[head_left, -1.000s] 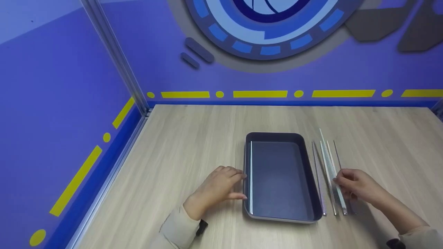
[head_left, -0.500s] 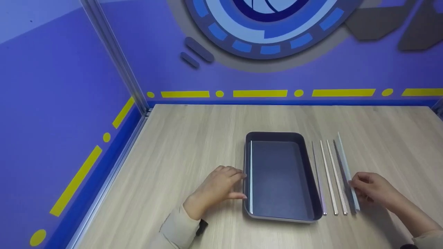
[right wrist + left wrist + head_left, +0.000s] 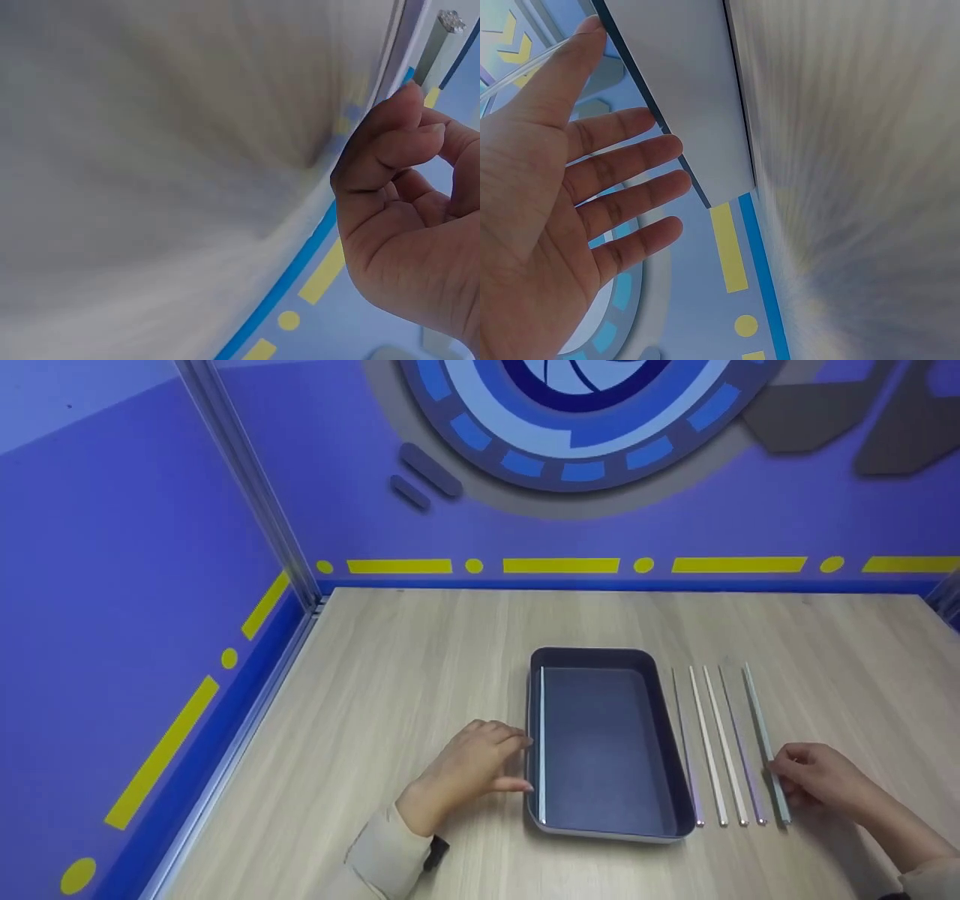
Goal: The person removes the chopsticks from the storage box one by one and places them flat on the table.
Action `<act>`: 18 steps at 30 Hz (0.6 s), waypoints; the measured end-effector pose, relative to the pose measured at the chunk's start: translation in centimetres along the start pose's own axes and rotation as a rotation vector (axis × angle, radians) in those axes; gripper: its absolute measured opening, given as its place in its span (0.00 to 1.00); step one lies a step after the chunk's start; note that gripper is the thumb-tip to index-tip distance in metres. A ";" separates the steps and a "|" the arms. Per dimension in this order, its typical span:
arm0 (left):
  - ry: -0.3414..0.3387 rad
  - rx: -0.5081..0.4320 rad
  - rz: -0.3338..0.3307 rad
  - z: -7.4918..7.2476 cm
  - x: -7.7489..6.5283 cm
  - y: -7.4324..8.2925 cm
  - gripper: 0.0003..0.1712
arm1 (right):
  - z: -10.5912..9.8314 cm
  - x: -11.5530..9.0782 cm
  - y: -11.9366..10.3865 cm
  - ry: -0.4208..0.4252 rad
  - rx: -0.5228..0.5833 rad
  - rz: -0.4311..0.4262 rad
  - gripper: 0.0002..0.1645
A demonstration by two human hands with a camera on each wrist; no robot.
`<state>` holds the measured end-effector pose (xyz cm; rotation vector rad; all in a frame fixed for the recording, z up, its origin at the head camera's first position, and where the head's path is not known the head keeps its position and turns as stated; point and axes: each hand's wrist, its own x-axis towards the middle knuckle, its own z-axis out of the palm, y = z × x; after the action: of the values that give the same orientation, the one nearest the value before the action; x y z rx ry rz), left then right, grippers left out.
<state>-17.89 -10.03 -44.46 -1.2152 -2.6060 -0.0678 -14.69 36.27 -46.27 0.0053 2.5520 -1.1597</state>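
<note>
My right hand (image 3: pixel 817 780) pinches a pale green chopstick (image 3: pixel 759 716) between thumb and fingers, at the right end of a row of chopsticks. Its blunt, faceted end (image 3: pixel 450 21) shows beyond the fingertips in the right wrist view. The chopstick lies at or very close to the tabletop. To its left are a purple chopstick (image 3: pixel 739 735), two silvery chopsticks (image 3: pixel 724 742) and another purple chopstick (image 3: pixel 685 750) beside the tray. My left hand (image 3: pixel 472 761) touches the left rim of the dark rectangular tray (image 3: pixel 607 836) with straight, spread fingers. Inside, along that wall, lies one pale chopstick (image 3: pixel 543 735).
The wooden table (image 3: pixel 390 660) reaches back to a blue printed wall (image 3: pixel 480 525). On the left a blue side panel (image 3: pixel 135 607) and a metal post (image 3: pixel 247 472) bound the table.
My right hand has moved right with the pale green chopstick, from over the row to its right side, and the chopstick has come down nearly flat. The left hand and tray stayed put.
</note>
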 end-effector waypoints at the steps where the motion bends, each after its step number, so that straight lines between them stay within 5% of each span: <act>1: -0.002 0.003 0.000 0.0 0.0 0.0 0.35 | 0.0 0.0 0.1 -0.001 -0.003 -0.001 0.15; 18: -0.013 0.010 -0.006 -0.1 0.0 0.0 0.36 | 0.3 0.1 -0.4 0.009 -0.143 0.044 0.13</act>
<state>-17.87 -10.01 -44.39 -1.2088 -2.6183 -0.0481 -14.76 35.77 -46.19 0.0327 2.6225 -0.9614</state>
